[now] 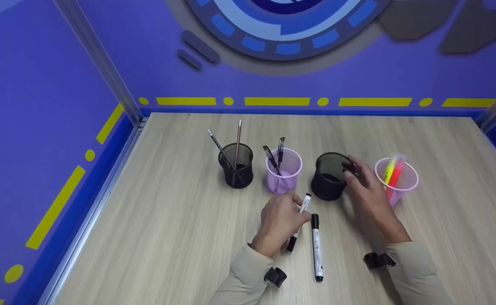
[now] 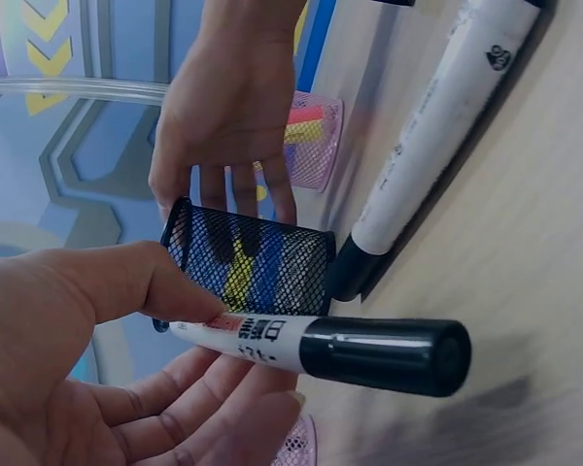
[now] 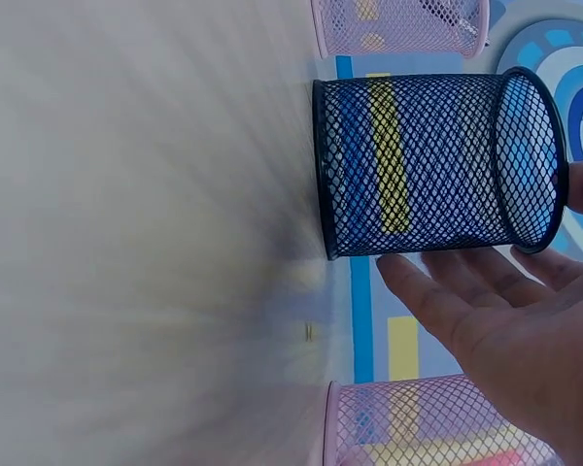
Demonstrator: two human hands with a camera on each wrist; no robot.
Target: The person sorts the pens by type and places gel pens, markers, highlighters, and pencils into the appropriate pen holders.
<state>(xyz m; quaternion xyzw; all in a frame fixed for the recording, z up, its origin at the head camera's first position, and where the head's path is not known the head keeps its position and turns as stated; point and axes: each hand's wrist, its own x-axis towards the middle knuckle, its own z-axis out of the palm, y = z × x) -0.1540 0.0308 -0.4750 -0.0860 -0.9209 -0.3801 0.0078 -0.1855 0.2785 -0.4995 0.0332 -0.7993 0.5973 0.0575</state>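
So we've got our left hand point(image 1: 279, 222) wrapped around a whiteboard marker point(image 1: 299, 222), thumb and fingers point(image 2: 165, 282) pinching the white barrel, black cap end sticking out in the left wrist view and the marker lifted a bit off the desk point(image 1: 167, 220). A second whiteboard marker point(image 1: 317, 248) lies flat on the desk just beside that hand, black cap pointing away from us. Our right hand point(image 1: 366, 188) is at the empty black mesh pen cup point(image 1: 331, 176), thumb over the rim and the fingers point(image 3: 466, 291) fairly straight and loosely spread along its right side, touching or nearly so; from the right wrist view we can't tell if they're actually squeezing it. That cup stands upright on the desk, between the pink mesh cup point(image 1: 284, 171) with a couple of black pens on its left and another pink mesh cup point(image 1: 400, 180) with yellow and red highlighters point(image 1: 393, 171) on its right. Further left there's another black mesh cup point(image 1: 236, 165) with two pencils leaning in it. All four cups sit in a rough row across the middle of the desk, with the blue wall with yellow stripes point(image 1: 273, 101) behind them.
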